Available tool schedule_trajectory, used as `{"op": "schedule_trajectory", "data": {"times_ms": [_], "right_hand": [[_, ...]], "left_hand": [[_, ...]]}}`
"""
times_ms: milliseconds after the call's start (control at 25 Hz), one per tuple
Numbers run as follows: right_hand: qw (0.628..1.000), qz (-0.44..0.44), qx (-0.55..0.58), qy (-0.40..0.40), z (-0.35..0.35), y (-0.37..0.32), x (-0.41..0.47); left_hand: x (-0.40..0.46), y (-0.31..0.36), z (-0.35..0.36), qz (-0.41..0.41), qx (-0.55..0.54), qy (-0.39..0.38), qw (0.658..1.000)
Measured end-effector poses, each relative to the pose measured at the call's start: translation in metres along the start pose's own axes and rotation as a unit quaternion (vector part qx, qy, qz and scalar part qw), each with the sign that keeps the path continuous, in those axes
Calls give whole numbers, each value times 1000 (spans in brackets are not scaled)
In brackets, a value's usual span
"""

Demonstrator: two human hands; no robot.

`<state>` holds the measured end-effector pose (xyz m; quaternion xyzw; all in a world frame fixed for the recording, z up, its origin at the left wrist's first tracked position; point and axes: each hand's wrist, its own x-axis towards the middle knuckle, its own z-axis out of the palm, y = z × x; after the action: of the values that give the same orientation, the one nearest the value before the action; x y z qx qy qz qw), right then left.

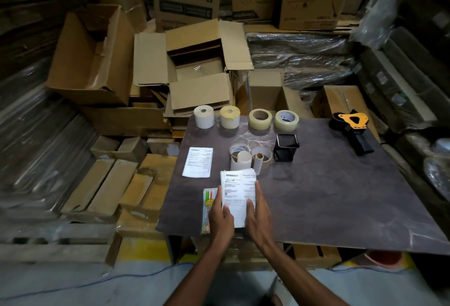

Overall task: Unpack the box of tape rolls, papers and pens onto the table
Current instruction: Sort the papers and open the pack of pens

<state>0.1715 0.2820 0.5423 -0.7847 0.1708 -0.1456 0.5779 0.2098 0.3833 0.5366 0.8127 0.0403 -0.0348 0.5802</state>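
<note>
- Your left hand [220, 215] and right hand [258, 215] both hold one stack of printed papers [238, 196], one hand on each long side, thumbs lying on the top sheet and fingers curled round the edges.
- The stack sits low over the near part of the dark counter [328, 196]; you cannot tell whether its bottom edge touches the surface.
- Just left of your left hand lies a clear packet of coloured pens [209, 205], lengthwise on the counter, partly hidden by your fingers.
- A single printed sheet [197, 162] lies flat farther back and to the left, apart from the stack.
- Behind the stack is a tight cluster: two flat tape rolls [239, 150] and two upright paper cores [243, 160], touching or nearly touching one another.
- Right beside that cluster stands a black square holder [283, 151] with a small dark-screened device resting on top.
- Along the far edge of the counter four rolls stand in a row: a white label roll [204, 116], a yellowish label roll [229, 117], a clear tape roll [260, 119] and a second clear tape roll with a printed core [286, 120].
- A black and orange tape dispenser [351, 127] lies well apart, at the far right of the counter.
- Beyond the far edge, an open cardboard box [202, 67] sits with its flaps spread, among other brown cartons and plastic-wrapped stacks.
</note>
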Motion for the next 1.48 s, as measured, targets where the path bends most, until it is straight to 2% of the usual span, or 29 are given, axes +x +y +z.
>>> {"op": "schedule_trajectory", "data": {"times_ms": [160,360,480,680,760,1040,1480], "right_hand": [[999,-5,26,-38,22,-24,-8],[996,-32,-32,-83,52,-15,20],[996,-30,-35,-76,67,-29,38],[998,13,-33,-57,93,-45,77],[997,38,-35,-51,109,-44,102],[988,96,-70,-102,150,-39,178],[981,104,-132,-99,164,-19,197]], "left_hand": [[7,-13,-30,-27,-2,-15,1000],[37,-12,-64,-28,18,20,999],[60,-6,-74,-9,2,53,999],[114,-12,-90,-18,-20,55,998],[146,-10,-98,-35,-5,44,998],[237,-21,-107,-61,59,-7,996],[270,-55,-88,-71,108,-46,991]]}}
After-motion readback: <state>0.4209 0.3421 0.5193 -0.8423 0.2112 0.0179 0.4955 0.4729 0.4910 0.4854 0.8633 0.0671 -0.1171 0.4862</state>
